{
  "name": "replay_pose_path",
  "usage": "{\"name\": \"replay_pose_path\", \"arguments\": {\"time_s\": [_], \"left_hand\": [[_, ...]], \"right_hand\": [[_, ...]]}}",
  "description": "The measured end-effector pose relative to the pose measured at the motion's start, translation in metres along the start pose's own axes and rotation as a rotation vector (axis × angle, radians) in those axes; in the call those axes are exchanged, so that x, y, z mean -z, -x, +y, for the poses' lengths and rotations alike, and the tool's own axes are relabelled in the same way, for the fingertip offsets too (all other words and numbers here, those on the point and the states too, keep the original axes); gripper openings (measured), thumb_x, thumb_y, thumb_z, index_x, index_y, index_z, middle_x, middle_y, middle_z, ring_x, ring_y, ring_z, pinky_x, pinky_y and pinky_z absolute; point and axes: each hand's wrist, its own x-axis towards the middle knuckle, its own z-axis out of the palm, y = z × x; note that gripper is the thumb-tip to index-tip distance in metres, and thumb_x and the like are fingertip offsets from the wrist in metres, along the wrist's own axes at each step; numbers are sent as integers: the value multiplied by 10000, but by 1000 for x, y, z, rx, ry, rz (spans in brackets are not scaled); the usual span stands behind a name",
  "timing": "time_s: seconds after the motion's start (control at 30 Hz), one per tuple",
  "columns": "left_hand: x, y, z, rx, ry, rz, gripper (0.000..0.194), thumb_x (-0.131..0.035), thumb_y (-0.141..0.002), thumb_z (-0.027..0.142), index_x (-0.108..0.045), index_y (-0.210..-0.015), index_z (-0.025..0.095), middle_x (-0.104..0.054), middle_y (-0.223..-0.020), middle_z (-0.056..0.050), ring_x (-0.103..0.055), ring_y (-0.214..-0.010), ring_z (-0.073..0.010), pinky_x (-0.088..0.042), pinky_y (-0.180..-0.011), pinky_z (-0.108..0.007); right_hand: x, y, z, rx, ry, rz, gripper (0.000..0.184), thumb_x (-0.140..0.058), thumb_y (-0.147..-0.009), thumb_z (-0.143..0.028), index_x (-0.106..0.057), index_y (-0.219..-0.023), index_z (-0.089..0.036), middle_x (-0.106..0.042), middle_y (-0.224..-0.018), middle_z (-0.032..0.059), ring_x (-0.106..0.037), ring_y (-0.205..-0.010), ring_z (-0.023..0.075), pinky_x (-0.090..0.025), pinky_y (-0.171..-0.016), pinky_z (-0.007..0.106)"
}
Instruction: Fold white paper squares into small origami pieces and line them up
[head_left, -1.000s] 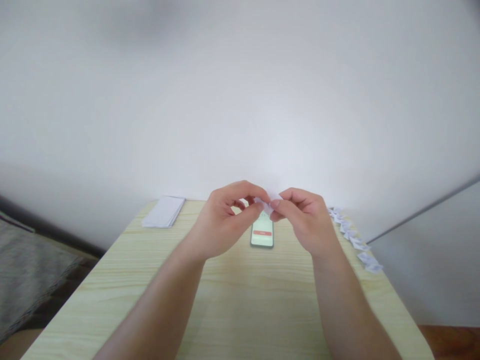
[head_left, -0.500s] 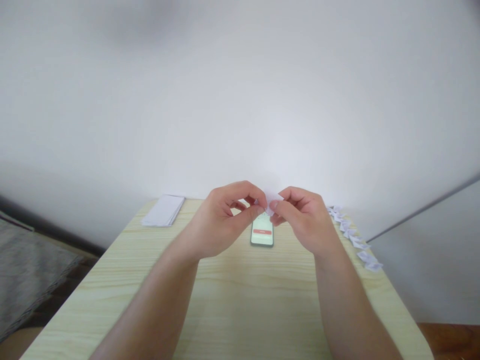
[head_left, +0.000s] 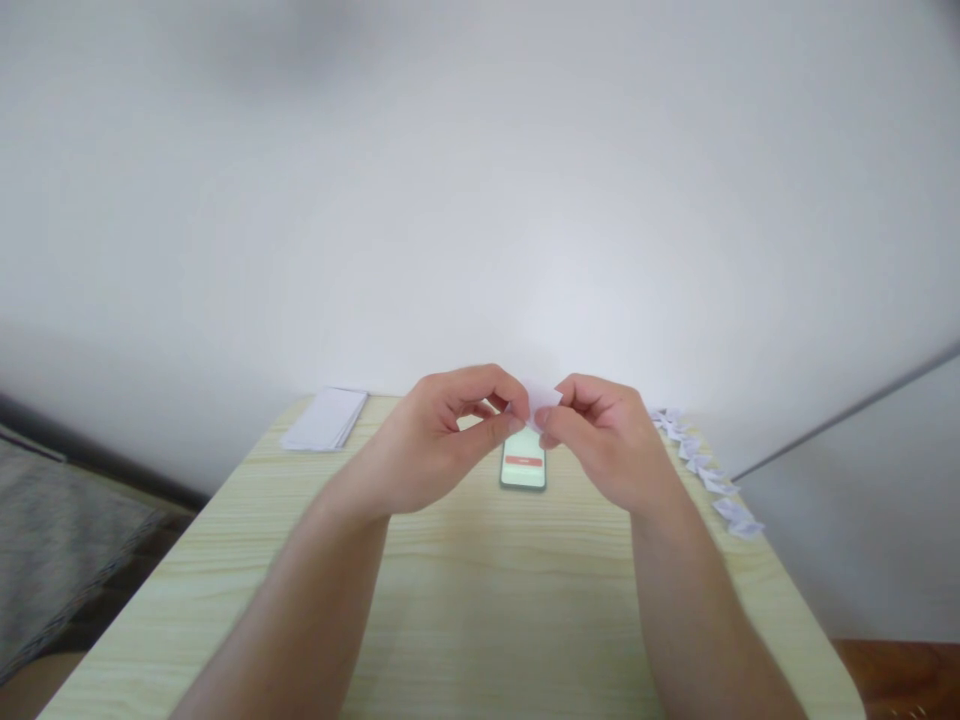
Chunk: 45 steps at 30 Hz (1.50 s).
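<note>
Between my two hands, a small folded piece of white paper is held up above the far part of the table. My left hand pinches its left side with thumb and forefinger. On the other side, my right hand grips it with the thumb on top. My fingers cover much of the paper, so its exact shape cannot be made out. Below and behind the fingers lies a phone with a lit pale green screen and a red bar; its upper part is partly hidden.
A stack of white paper sheets rests at the table's far left corner. Several folded white paper pieces run in a row along the right edge. The pale wooden table meets a white wall at the back.
Both hands remain pinched on the paper with only tiny shifts. Slightly more of the paper shows between the fingers, and the left fingertips have moved a little left.
</note>
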Motion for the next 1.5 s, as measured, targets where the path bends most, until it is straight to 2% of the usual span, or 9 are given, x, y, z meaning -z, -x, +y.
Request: {"name": "replay_pose_path", "arguments": {"time_s": [0.2,0.47,0.63,1.03,1.3,1.4,1.5], "left_hand": [[2,0,-1,8,20,-19,85,-616,-925,175,-692,-901,205,-723,-950,-55,-667,-923,-196,-537,-860,-347],[1,1,0,29,12,-22,86,-617,-922,170,-696,-903,198,-727,-950,-57,-668,-924,-198,-541,-829,-338],[3,1,-1,15,0,-15,89,-615,-924,163,-694,-902,197,-723,-931,-37,-661,-888,-172,-532,-823,-317],[0,1,-5,40,-10,38,100,-611,-917,149,-695,-940,199,-716,-897,-19,-651,-836,-153,-529,-779,-305],[-1,0,-3,31,-53,54,87,-622,-900,143,-686,-904,201,-713,-886,-13,-654,-824,-147,-532,-762,-291],[-2,0,-4,23,-35,90,87,-649,-894,170,-643,-972,208,-698,-878,-9,-654,-809,-147,-538,-761,-298],[-3,0,-6,25,-5,126,273,-668,-885,173,-578,-1135,235,-694,-846,9,-657,-781,-145,-543,-765,-305]], "right_hand": [[1,1,0,17,5,-5,158,-649,-833,-256,-606,-695,-193,-610,-653,-28,-467,-591,110,-350,-552,245],[0,3,-1,17,15,-17,174,-658,-835,-257,-571,-696,-199,-501,-610,-57,-411,-526,87,-275,-491,236],[0,3,1,19,9,-16,196,-660,-847,-256,-548,-697,-197,-472,-606,-63,-391,-514,76,-253,-470,221],[-1,2,5,25,4,-45,240,-681,-877,-371,-578,-743,-202,-519,-649,-50,-420,-532,80,-300,-483,226],[0,1,6,40,51,-52,163,-705,-839,-294,-609,-745,-201,-573,-654,-42,-466,-538,89,-336,-489,225],[-1,0,5,41,30,-34,167,-697,-852,-315,-626,-756,-199,-583,-664,-35,-478,-542,92,-340,-486,227],[-1,-1,5,86,25,-3,148,-718,-843,-321,-640,-792,-206,-594,-697,-34,-505,-577,97,-377,-513,230]]}}
